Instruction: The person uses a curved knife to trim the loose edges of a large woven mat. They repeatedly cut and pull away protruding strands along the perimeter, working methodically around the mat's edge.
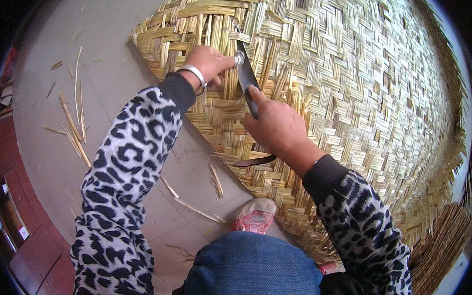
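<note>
A large woven mat of flat pale straw-coloured strips [352, 95] spreads before me. My right hand [280, 126] is closed round a knife with a long dark blade [245, 75], its index finger laid along the blade. The tip slips under a strip of the weave. A dark curved piece [255, 161] shows below that hand; I cannot tell whether it belongs to the knife. My left hand [207, 63] is closed at the weave, left of the blade, with a silvery band [239, 58] at a fingertip touching or nearly touching the blade. Its curled fingers hide what they hold.
Loose strips [71, 117] litter the grey tiled floor [113, 37] at the left. My shoe [254, 213] is by the mat's near edge. A brown bundle of thin stalks [446, 247] lies at the lower right. Dark red furniture [25, 194] stands at the far left.
</note>
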Demonstrator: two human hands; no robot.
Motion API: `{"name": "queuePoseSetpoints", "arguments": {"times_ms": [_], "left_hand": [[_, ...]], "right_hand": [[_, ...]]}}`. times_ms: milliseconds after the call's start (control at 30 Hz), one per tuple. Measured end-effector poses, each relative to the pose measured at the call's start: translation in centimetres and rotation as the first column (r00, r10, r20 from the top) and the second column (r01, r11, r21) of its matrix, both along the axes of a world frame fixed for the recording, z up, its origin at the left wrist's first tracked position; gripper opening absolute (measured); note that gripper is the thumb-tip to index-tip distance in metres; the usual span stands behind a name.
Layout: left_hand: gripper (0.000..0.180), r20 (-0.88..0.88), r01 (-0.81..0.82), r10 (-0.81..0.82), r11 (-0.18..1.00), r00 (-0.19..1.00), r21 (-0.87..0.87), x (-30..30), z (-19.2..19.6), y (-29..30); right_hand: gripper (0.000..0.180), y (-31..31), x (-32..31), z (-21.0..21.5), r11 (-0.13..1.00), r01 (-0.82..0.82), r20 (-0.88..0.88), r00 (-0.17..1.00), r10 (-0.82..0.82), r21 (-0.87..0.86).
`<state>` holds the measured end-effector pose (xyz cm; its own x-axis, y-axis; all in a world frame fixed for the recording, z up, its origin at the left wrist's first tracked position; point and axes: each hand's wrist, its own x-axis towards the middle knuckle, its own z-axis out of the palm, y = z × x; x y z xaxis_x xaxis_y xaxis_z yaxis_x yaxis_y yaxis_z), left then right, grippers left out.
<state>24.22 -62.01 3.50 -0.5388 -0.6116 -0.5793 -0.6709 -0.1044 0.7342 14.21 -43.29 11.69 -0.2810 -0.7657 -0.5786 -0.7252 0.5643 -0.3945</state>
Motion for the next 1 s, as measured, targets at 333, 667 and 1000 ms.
{"name": "queuePoseSetpoints", "arguments": {"times_ms": [333,667,1000], "left_hand": [[0.033,0.286,0.304,-0.148,0.704,0.947,-0.642,1.6,-1.0,1.6],[0.055,-0.194,0.060,-0.028,0.985,0.981,0.161,-2.1,0.5,3.0],[0.024,-0.031,0.217,-0.215,0.957,0.976,0.190,-2.3,1.3,3.6]], "right_hand": [[0.068,12.8,-1.4,5.5,0.978,-0.071,0.198,0.980,0.031,0.198],[0.069,13.5,-3.9,8.1,0.840,0.529,0.671,0.579,-0.463,0.124],[0.070,11.1,-2.5,7.7,0.870,0.471,0.722,0.550,-0.420,0.147]]}}
